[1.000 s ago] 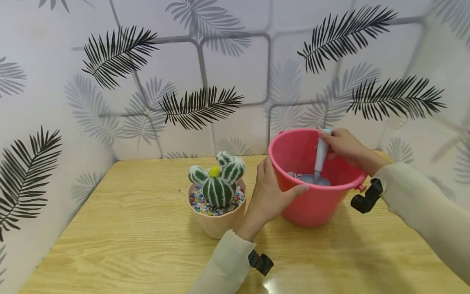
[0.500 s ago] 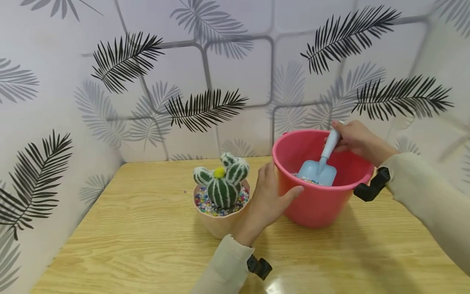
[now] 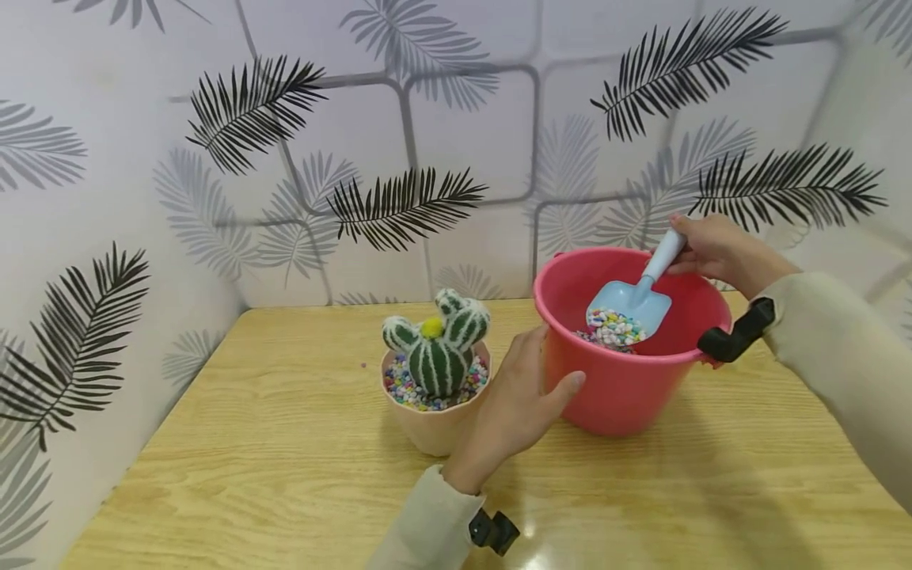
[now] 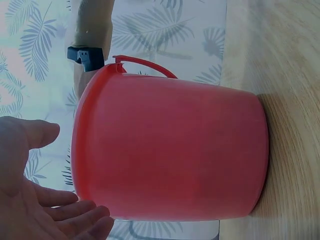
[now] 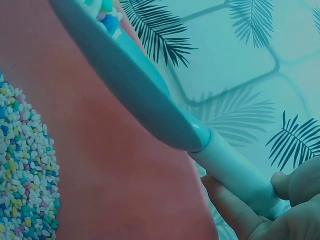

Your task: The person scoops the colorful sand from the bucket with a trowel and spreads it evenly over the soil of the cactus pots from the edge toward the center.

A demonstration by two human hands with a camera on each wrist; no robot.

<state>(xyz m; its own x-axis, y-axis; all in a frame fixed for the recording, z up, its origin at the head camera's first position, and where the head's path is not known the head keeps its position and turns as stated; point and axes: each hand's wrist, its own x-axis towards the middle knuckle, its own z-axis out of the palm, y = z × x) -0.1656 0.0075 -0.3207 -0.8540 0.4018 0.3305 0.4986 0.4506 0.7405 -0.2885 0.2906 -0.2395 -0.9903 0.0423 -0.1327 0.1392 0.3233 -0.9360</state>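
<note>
My right hand point(image 3: 723, 252) grips the pale handle of a light blue toy shovel point(image 3: 630, 299) at the bucket's opening. Multicoloured pebbles point(image 3: 614, 326) lie in the shovel's blade, which tilts down to the left inside the red bucket point(image 3: 613, 396). In the right wrist view, more pebbles point(image 5: 25, 165) cover the bucket's bottom, below the shovel point(image 5: 135, 95). My left hand point(image 3: 516, 400) is spread at the bucket's left side. The left wrist view has its fingers point(image 4: 80, 217) beside the rim and the thumb apart from the bucket point(image 4: 170, 150).
A potted toy cactus point(image 3: 438, 364) with a yellow flower stands left of the bucket, its pot point(image 3: 420, 427) topped with coloured pebbles. The left forearm passes close by the pot. A patterned wall point(image 3: 470, 142) closes off the back of the wooden table point(image 3: 285, 443).
The shovel has come up from the bottom of the bucket, with pebbles now in its blade. My right hand has moved up and right; the left hand stays near the bucket.
</note>
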